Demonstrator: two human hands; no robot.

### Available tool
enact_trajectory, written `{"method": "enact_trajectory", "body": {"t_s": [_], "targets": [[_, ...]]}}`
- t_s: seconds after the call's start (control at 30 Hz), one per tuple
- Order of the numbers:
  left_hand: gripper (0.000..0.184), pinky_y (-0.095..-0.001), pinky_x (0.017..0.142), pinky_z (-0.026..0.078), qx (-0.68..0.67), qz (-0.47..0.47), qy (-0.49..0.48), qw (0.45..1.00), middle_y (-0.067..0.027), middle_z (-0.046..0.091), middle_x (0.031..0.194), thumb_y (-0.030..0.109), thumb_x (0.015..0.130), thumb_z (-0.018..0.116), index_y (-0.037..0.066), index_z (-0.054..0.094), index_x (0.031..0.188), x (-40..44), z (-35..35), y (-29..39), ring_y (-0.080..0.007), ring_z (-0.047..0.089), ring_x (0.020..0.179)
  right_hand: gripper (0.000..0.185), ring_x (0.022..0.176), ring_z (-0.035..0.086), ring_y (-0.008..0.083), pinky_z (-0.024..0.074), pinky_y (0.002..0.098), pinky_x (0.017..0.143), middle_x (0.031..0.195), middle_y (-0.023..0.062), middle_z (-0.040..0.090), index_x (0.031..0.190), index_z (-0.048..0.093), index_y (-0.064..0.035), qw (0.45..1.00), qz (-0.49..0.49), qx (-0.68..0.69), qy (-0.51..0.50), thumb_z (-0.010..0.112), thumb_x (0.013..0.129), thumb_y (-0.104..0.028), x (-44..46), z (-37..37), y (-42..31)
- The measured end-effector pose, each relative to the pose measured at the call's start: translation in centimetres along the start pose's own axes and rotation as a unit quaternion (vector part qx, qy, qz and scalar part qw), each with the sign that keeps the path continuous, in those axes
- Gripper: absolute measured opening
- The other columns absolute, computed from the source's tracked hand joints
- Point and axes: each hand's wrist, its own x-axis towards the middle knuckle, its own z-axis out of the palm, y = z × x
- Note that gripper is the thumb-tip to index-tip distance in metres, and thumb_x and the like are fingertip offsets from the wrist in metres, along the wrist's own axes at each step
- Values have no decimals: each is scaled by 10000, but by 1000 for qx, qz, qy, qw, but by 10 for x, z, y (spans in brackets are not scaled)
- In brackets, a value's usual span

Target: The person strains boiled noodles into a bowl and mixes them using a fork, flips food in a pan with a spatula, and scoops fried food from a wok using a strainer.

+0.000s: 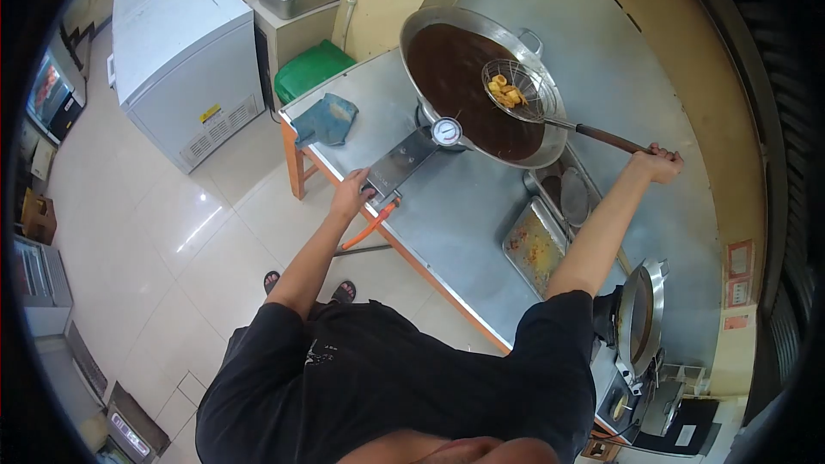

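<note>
My right hand [660,163] is wrapped round the wooden handle of a wire skimmer [537,96], whose basket is over the large wok [553,142] of dark liquid. Several yellow fried pieces [505,91] lie in the basket. A round dial thermometer [446,131] sits at the wok's near rim. Below it, my left hand [353,192] has its fingers closed at the end of the metal burner unit [400,161], near the orange hose [371,224]; what the fingers grip is too small to make out.
A blue cloth [326,120] lies on the metal table [430,232] at left. Oily metal trays [534,245] stand right of centre, with a second, smaller wok [638,318] beyond. A white chest freezer [185,60] and green bin [311,69] stand further left.
</note>
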Motion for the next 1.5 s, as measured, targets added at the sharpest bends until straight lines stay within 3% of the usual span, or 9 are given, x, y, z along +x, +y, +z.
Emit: {"method": "enact_trajectory", "body": {"t_s": [0.37,0.57,0.63,0.7,0.77,0.93,1.07,1.27,1.5], "targets": [[539,-386,904,487,24,-19,-22,999,-178,628,1144,110,718,760,15,593,1221,14,-6,6,-352,608,1035,215,465,279,140,353,321,472,565,-12,261,692,324,-111,1000,-2,6,20,473,847,-119,11,-1,15],[492,-392,853,500,32,58,89,994,-174,638,1013,49,767,702,48,582,1244,9,-9,-1,-342,621,955,213,464,294,152,358,339,472,559,6,302,684,356,-91,1000,3,-3,-6,483,851,-132,6,-2,22],[393,-382,767,535,-4,-51,59,997,-165,661,923,105,843,647,88,591,1232,-7,-34,-7,-294,661,840,190,472,300,154,352,331,468,588,10,326,713,396,-70,1000,-6,-9,11,495,857,-144,11,-9,26],[292,-336,580,535,-99,-176,52,978,-115,653,736,168,914,592,105,616,1197,-30,-61,-28,-206,643,600,167,491,329,162,360,332,471,623,26,376,779,462,-22,998,-7,-23,52,505,859,-162,5,-15,26],[251,-303,447,487,-112,-238,130,956,-77,616,613,216,946,559,105,648,1152,-58,-77,-81,-146,577,458,203,519,365,170,371,335,477,662,42,420,847,516,19,998,6,-25,57,519,859,-184,3,-22,34],[254,-270,378,382,-171,-391,277,861,-15,499,540,275,942,534,98,706,1003,-122,-153,-137,-103,449,422,191,526,375,160,379,339,476,644,29,410,818,508,-8,999,24,-33,33,528,863,-193,22,-40,40],[263,-252,344,272,-268,-425,316,804,40,385,503,254,925,520,73,683,1022,-160,-180,-161,-75,345,385,174,466,333,151,372,330,458,585,19,378,755,472,-30,998,17,8,67,515,863,-161,-1,-41,22],[290,-245,338,240,-363,-495,359,703,47,345,513,269,934,478,77,658,1056,-187,-203,-199,-76,302,369,270,464,327,156,362,329,460,539,8,335,632,368,-83,997,16,-39,70,496,862,-142,-45,-26,4],[472,-225,360,233,-426,-471,344,692,67,293,533,460,990,376,97,646,1126,-177,-236,-189,-66,257,398,226,450,340,160,368,327,435,559,25,374,651,430,-51,997,-15,6,82,526,840,-130,-44,-55,3]]}}
